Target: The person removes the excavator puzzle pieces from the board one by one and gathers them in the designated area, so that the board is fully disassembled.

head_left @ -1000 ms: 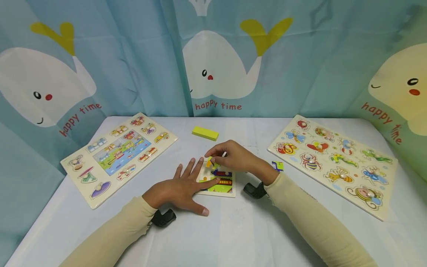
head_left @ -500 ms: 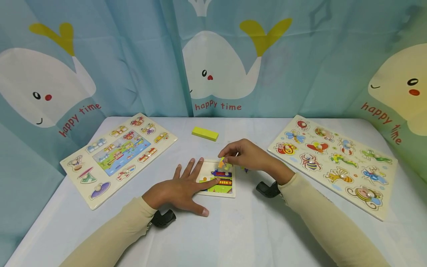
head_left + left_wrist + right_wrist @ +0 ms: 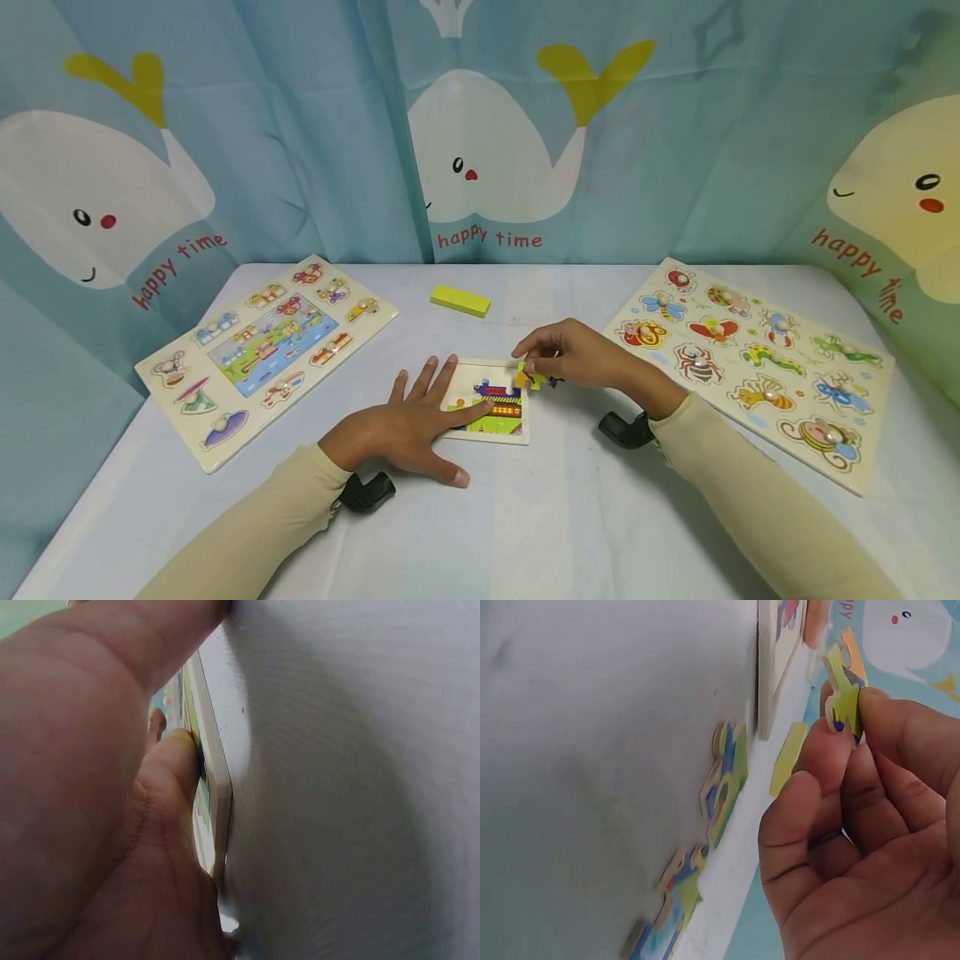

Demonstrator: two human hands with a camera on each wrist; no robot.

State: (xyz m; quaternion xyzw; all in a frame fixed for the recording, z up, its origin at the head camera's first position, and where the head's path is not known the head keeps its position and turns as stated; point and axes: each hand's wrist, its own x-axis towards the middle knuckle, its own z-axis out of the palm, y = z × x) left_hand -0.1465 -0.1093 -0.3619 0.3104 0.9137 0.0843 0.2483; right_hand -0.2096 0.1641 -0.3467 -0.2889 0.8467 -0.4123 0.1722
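My left hand [image 3: 408, 429] lies with spread, straight fingers across the left side of a small jigsaw tray [image 3: 468, 375]. Its index fingertip rests on the fitted pieces, which show a blue, orange and green picture. In the left wrist view the tray's pale edge [image 3: 219, 795] runs beside the palm. Over the tray's upper right edge, my right hand [image 3: 581, 354] pinches a yellow-green and orange jigsaw piece [image 3: 845, 701] between thumb and fingers. Two loose jigsaw pieces show on the table in the right wrist view, a green-and-blue one [image 3: 727, 784] and another [image 3: 681, 892] nearer.
A yellow block [image 3: 461, 301] lies behind the tray. To the left is a peg puzzle board with vehicles [image 3: 345, 337]; to the right, a larger insect peg board [image 3: 738, 392]. A blue whale-print curtain [image 3: 322, 150] hangs along the table's back edge.
My right hand has moved right with the jigsaw piece, from above the tray's middle to its right edge, uncovering the tray's bare upper part. The left hand has stayed put.
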